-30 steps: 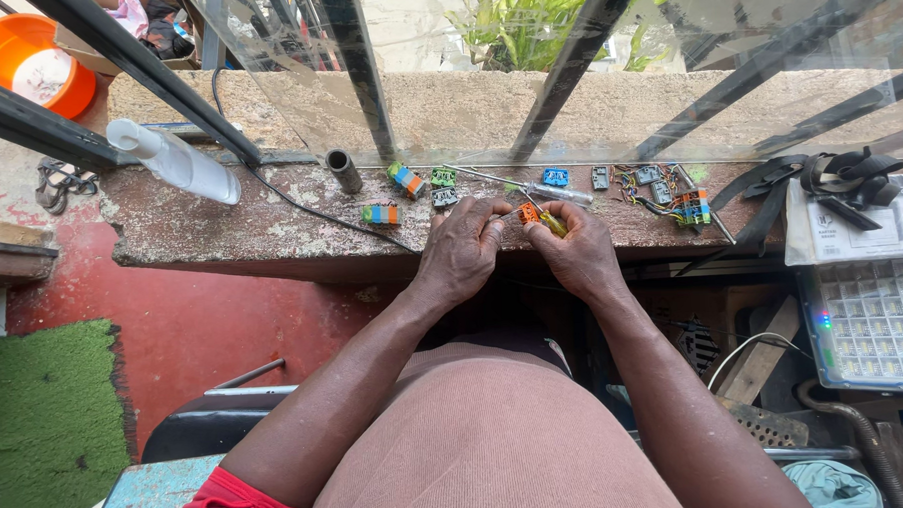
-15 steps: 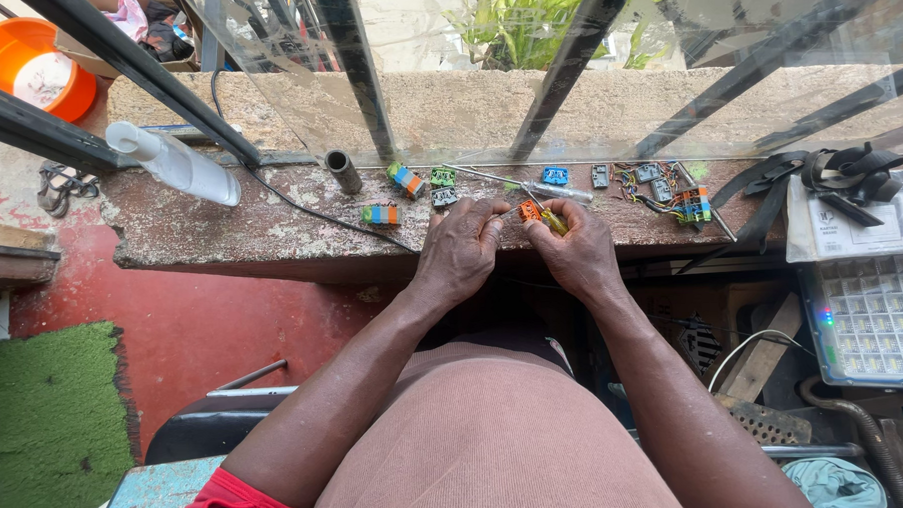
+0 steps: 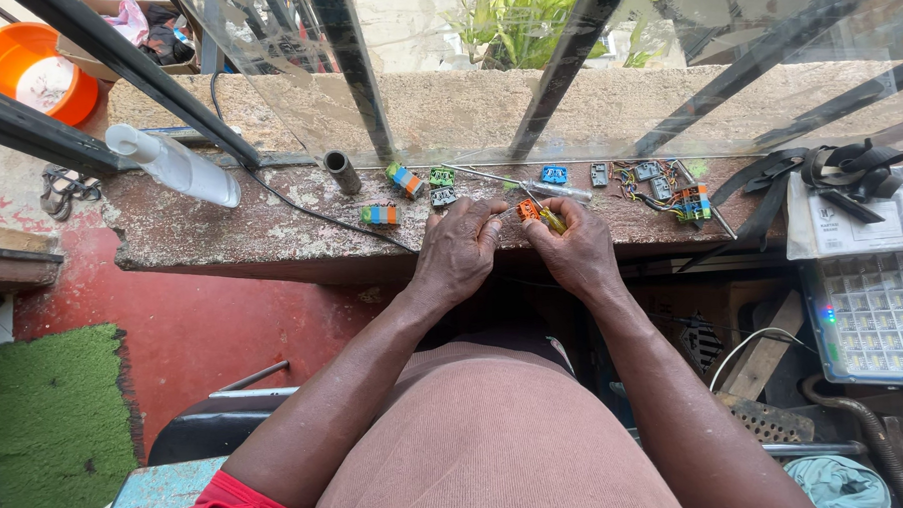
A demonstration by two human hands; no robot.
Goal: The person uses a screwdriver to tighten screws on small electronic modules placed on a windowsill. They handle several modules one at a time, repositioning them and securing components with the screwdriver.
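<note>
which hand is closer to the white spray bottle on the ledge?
Left. The left hand sits right of the white spray bottle; the right hand is farther right still.

Daylight falls through black window bars (image 3: 565, 65) onto a worn concrete ledge (image 3: 251, 236) above a red floor (image 3: 204, 328).

Bowl: an orange bowl (image 3: 27, 71) sat at eleven o'clock.
Bottle: a white bottle (image 3: 173, 166) lay tilted on the counter (image 3: 220, 227), ten o'clock.
Tube: a short grey tube (image 3: 343, 172) stood near twelve.
Straps: black straps (image 3: 829, 171) lay at two o'clock.
Mat: a green mat (image 3: 47, 428) covered the floor, eight o'clock.
Tray: a clear compartment tray (image 3: 874, 314) sat at three.
</note>
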